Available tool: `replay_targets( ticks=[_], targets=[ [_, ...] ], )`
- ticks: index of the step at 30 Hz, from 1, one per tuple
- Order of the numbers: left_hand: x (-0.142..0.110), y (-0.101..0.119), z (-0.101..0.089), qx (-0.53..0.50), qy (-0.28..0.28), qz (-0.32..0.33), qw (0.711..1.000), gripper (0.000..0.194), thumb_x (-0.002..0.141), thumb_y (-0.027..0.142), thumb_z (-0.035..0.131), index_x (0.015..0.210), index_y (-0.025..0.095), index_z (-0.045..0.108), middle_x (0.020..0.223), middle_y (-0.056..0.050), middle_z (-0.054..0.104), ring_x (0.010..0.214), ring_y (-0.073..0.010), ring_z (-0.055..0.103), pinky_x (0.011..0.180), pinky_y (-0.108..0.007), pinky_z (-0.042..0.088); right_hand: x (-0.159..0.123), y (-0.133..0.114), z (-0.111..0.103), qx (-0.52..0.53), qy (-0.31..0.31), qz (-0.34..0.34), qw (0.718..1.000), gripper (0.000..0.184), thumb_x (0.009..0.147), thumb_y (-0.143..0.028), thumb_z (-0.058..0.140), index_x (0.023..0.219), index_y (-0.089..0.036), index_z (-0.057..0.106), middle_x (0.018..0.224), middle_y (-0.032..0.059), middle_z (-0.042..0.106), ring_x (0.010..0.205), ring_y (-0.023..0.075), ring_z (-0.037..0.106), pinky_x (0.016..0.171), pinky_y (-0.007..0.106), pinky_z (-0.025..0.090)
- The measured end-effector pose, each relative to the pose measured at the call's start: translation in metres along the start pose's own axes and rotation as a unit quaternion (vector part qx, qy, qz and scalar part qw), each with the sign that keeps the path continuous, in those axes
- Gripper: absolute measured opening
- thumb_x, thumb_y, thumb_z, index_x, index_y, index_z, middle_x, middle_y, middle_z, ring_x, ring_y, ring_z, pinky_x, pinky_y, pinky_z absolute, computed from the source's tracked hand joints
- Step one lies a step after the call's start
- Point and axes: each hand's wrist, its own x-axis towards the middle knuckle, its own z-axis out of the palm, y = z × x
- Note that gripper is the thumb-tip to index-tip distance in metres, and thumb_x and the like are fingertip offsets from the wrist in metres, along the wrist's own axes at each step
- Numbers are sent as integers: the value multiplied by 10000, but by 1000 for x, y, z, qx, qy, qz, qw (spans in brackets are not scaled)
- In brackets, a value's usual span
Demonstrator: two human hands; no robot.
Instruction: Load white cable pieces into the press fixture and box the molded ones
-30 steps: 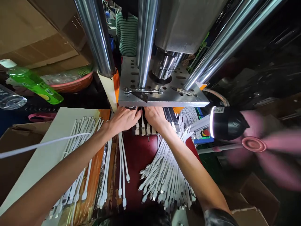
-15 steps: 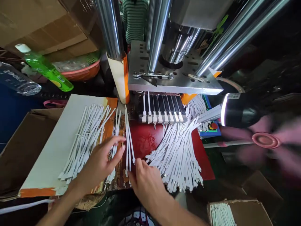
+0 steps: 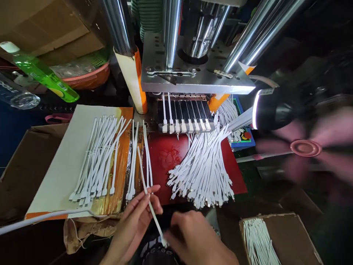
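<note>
Both of my hands hold one white strip (image 3: 146,187) at the bottom middle. My left hand (image 3: 135,222) pinches its shaft between thumb and fingers. My right hand (image 3: 195,239) is closed on its lower end, and the strip slants up towards the press. A few more white strips (image 3: 134,162) lie beside it on gold foil. A large fan of strips (image 3: 204,169) rests on the red mat (image 3: 165,158). Above it, the black slotted fixture (image 3: 184,116) under the steel plate (image 3: 193,82) holds several strips.
A white board (image 3: 60,162) at left carries another spread of strips (image 3: 99,158). A green bottle (image 3: 41,75), a clear bottle (image 3: 13,95) and a pink basin (image 3: 85,79) sit at far left. A spinning pink fan (image 3: 303,147) is at right. A cardboard box (image 3: 275,239) of strips sits bottom right.
Both hands pulled back from under the press plate towards me. They picked one strip from the foil and lifted it. The fixture now shows its loaded strips.
</note>
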Motion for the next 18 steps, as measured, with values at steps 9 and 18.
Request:
replay_targets(
  ticks=[9,18],
  targets=[
    [18,11,10,271,-101,-39,956,549,902,616,681,1211,166,741,1033,-118,813,872,-242,775,910,-391,578,5,18,-10,24,158,68,985,195,1007,-154,504,865,-167,638,712,33,719,578,142,637,526,250,265],
    [9,12,41,61,-191,-107,974,358,892,517,744,919,161,760,532,18,659,463,-120,614,535,-226,498,-38,44,-8,348,-70,-72,932,269,715,-326,878,950,-224,798,737,-27,668,622,110,539,566,196,364]
  ],
)
